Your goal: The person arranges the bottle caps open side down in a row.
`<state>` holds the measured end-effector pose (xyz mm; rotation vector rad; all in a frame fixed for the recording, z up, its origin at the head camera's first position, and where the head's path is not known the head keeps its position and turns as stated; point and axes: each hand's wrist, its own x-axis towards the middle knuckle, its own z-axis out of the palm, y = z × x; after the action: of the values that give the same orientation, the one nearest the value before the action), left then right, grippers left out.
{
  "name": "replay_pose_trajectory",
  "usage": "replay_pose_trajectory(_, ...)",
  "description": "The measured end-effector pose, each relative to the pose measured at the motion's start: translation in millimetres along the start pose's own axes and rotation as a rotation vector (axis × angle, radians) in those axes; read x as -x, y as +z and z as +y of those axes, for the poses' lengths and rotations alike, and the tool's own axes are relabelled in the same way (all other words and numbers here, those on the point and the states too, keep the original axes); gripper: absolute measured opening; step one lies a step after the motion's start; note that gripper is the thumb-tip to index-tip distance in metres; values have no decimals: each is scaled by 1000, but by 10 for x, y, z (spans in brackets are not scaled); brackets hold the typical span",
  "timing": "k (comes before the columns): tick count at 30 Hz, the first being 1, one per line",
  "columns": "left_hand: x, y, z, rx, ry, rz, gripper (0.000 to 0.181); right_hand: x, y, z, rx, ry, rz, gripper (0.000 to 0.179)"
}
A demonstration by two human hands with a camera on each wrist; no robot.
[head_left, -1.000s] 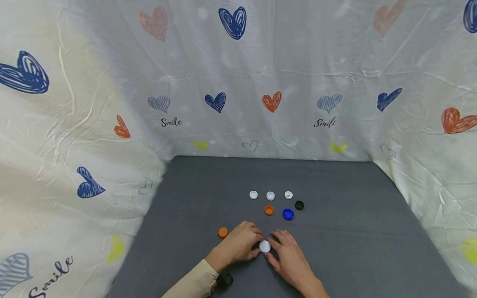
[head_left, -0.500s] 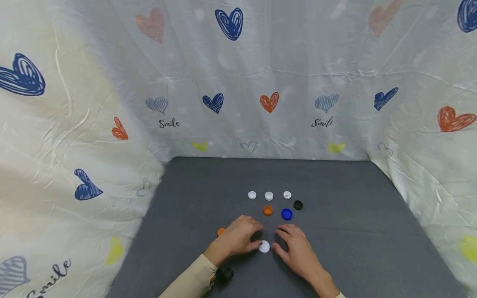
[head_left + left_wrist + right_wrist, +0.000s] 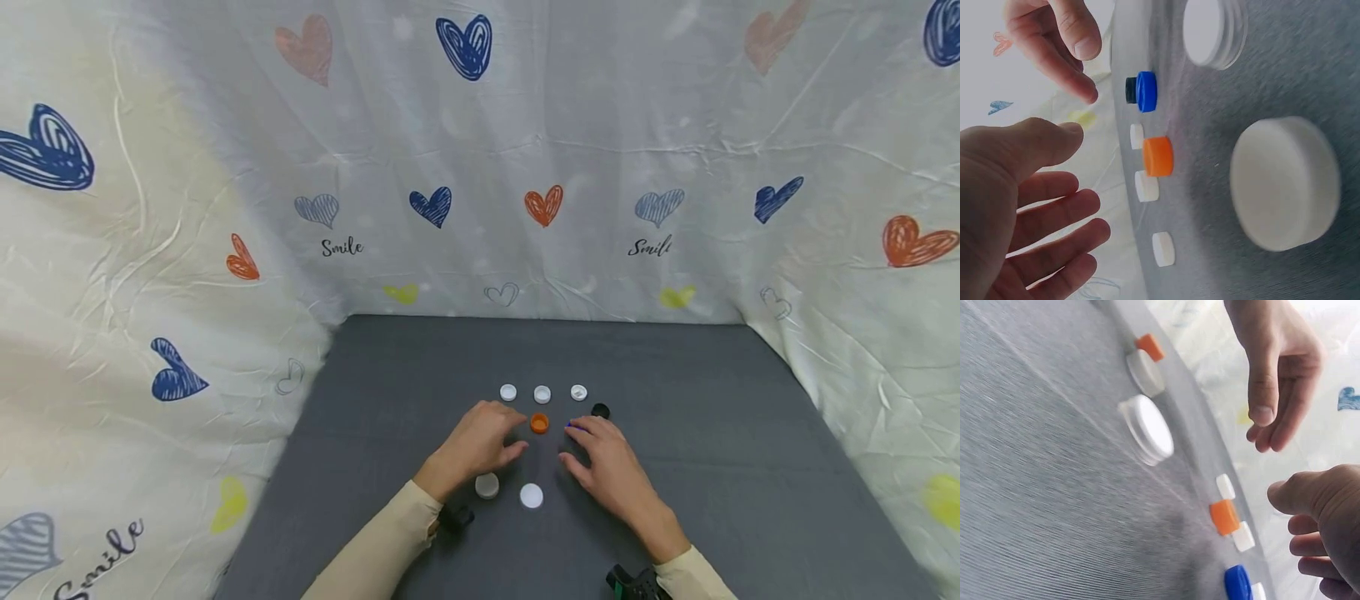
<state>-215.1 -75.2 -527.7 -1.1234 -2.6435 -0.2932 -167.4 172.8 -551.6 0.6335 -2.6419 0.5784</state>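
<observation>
My left hand (image 3: 478,443) hovers over the grey table with fingers spread and nothing in them. To its right my right hand (image 3: 606,460) is also relaxed, fingers apart, holding nothing. An orange bottle cap (image 3: 539,423), its hollow side up, lies between the fingertips of both hands. The right hand's fingers mostly cover a blue cap (image 3: 573,426) in the head view; it shows fully in the left wrist view (image 3: 1147,92). Nearer the body lie a white lid (image 3: 532,496) and a greyish-white cap (image 3: 487,486), the latter beside the left wrist.
Behind the hands, three small white caps stand in a row: left (image 3: 508,392), middle (image 3: 542,395) and right (image 3: 579,392). A black cap (image 3: 600,410) sits just beyond the right hand. Another orange cap (image 3: 1149,347) shows beside the greyish-white cap in the right wrist view.
Both hands have let go of the white lid, drawn apart and moved forward toward the orange and blue caps. The greyish-white cap has come into sight; the left orange cap is now hidden in the head view.
</observation>
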Motion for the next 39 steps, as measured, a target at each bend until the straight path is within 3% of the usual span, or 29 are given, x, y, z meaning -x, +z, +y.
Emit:
replay_pose_trajectory(9,-140,-28,-69,-27,-47,-26,39,-247,-24,70,16,-18,-35,44)
replay_pose_trajectory(16,-217,-26,-91,7,-92,-51,42,-371,2,119,26,-31,-49,45)
replay_pose_trajectory(31,-337,58,-124,27,-122,-82,44,-515,61,123,59,-64,-72,44)
replay_pose_trajectory(39,-387,121,-114,30,-135,-128,38,-544,108,116,66,-77,-78,44)
